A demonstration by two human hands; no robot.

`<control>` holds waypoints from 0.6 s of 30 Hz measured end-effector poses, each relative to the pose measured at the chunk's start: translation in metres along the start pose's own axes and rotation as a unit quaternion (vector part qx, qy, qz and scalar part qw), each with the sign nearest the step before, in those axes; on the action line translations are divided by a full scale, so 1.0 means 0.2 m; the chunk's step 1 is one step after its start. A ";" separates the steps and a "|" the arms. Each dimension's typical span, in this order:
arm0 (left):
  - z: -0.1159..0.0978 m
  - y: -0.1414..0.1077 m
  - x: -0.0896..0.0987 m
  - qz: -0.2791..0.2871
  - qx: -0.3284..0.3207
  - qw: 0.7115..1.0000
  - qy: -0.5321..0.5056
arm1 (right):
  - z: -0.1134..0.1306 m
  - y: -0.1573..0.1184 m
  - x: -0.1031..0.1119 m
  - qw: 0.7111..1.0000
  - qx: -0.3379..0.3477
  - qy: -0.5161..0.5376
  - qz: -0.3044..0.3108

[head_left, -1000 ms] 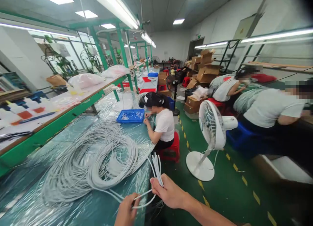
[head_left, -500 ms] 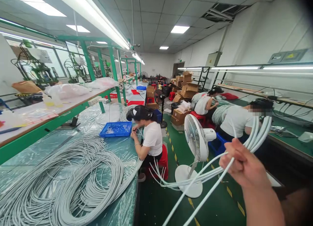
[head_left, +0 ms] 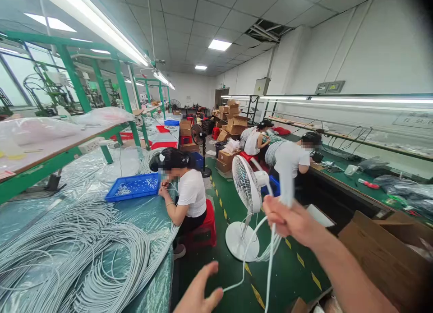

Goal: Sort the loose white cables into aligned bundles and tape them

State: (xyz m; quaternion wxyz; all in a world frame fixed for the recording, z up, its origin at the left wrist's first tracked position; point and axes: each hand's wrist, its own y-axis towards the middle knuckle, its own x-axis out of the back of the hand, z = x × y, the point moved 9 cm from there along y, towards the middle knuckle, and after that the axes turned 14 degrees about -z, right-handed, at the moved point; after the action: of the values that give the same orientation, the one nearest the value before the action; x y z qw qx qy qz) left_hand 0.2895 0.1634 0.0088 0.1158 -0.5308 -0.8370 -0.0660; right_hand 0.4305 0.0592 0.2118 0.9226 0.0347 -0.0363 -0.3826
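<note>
My right hand [head_left: 287, 218] is closed around a bundle of white cables [head_left: 287, 184], in front of the white standing fan [head_left: 248, 184]. Cable ends stick up blurred above the fist, and other lengths hang down below it. My left hand [head_left: 199, 290] is at the bottom centre, fingers spread, nothing in it. One thin cable ends visually beside its thumb; whether they touch I cannot tell. Large coils of grey-white cable [head_left: 118, 268] lie on the plastic-covered table [head_left: 160, 277] at left.
A person in a white shirt [head_left: 191, 193] sits on a red stool [head_left: 209, 223] at the table, by a blue tray [head_left: 133, 186] of small white parts. Two other people work at the right bench. An open cardboard box [head_left: 382, 254] stands lower right.
The view has turned right. My left hand has come into view at the bottom. My right hand, still holding the cables, appears further left, and the cable bundle now hangs lower.
</note>
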 end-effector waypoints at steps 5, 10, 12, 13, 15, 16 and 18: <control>-0.29 0.03 -0.05 0.025 -0.074 0.989 -0.123 | -0.35 -0.05 -0.34 0.996 -0.036 0.012 0.078; -0.30 0.07 -0.30 0.040 -0.004 0.975 -0.218 | -0.39 -0.14 -0.61 0.980 -0.064 0.047 0.181; -0.22 0.08 -0.36 0.027 0.049 0.970 -0.238 | -0.40 -0.13 -0.64 0.976 -0.077 0.045 0.200; -0.17 0.07 -0.37 0.014 0.076 0.965 -0.250 | -0.41 -0.12 -0.65 0.973 -0.086 0.041 0.208; -0.11 0.07 -0.37 -0.024 0.102 0.955 -0.279 | -0.44 -0.10 -0.65 0.966 -0.104 0.029 0.236; -0.08 0.07 -0.36 -0.047 0.104 0.949 -0.295 | -0.45 -0.10 -0.65 0.960 -0.107 0.018 0.257; -0.02 0.07 -0.35 -0.091 0.125 0.926 -0.344 | -0.44 -0.09 -0.63 0.951 -0.092 -0.028 0.292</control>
State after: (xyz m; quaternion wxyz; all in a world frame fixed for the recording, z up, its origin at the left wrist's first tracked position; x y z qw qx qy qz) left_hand 0.3309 0.1074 -0.0062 -0.1206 -0.4233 -0.8716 0.2158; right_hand 0.3371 0.1380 0.1172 0.9918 -0.0735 -0.0351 -0.0985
